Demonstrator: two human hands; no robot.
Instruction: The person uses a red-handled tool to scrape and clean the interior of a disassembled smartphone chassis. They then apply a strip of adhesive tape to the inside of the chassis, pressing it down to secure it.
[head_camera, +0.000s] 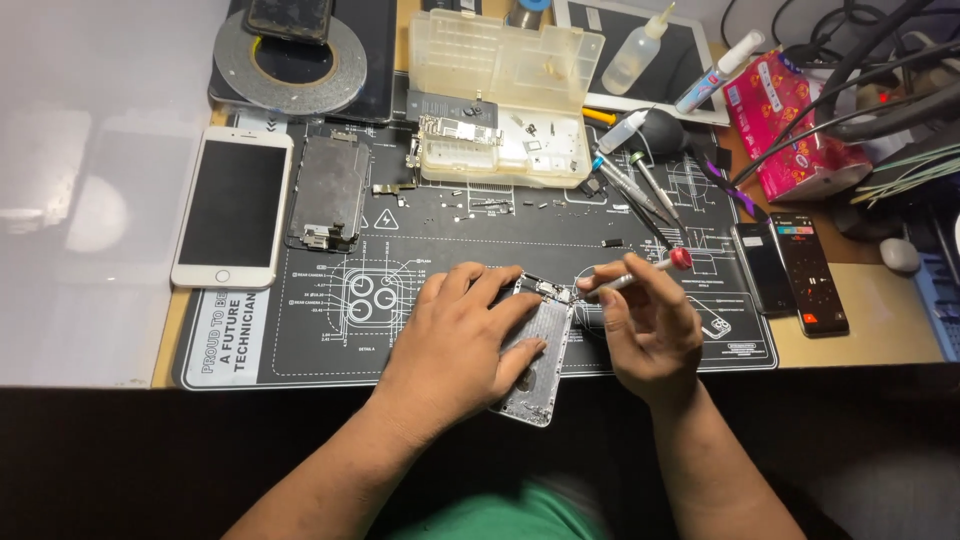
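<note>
At lower centre of the frame, my left hand (462, 345) lies spread flat on an opened phone shell (537, 355), pinning it to the black mat (300, 340). My right hand (648, 330) pinches a red-capped screwdriver (640, 274), its tip at the shell's top edge. A white phone (231, 206) lies at left on the tabletop (870, 320).

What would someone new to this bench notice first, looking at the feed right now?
Mid-mat, the left hand presses down an opened silver phone shell while the right hand works a red-capped screwdriver at its top end. Left of that, a white phone lies face up beside a removed screen assembly; a clear parts box stands open behind.
</note>
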